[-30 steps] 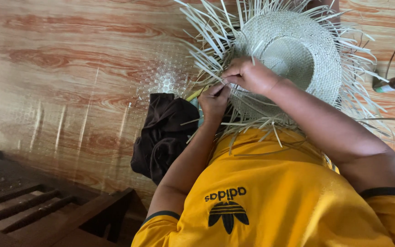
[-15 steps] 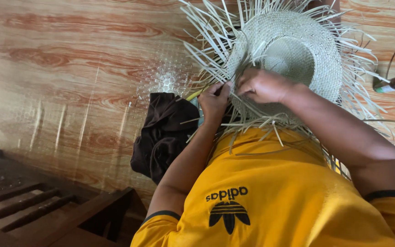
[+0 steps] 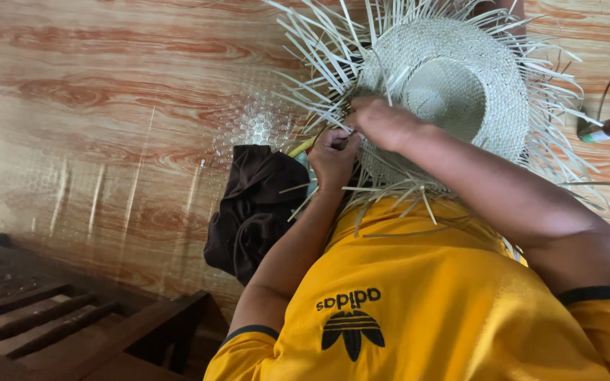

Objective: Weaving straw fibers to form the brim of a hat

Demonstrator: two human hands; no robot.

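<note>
A half-woven straw hat (image 3: 460,92) (loose strands bristling all round its brim) rests on the person's lap above the wood-patterned floor (image 3: 107,106). The left hand (image 3: 333,156) pinches strands at the brim's edge; the right hand (image 3: 384,121), fingers curled, presses on the weave beside it. A dark cloth (image 3: 252,208) lies near.

Half-woven straw hat (image 3: 460,92) with loose strands fanning out, left hand (image 3: 333,156) and right hand (image 3: 384,121) pinching strands at its brim, perhaps a thin tool between the fingers, dark cloth (image 3: 252,212) beside, small bottle (image 3: 607,130) on wood-grain floor (image 3: 107,106).
</note>
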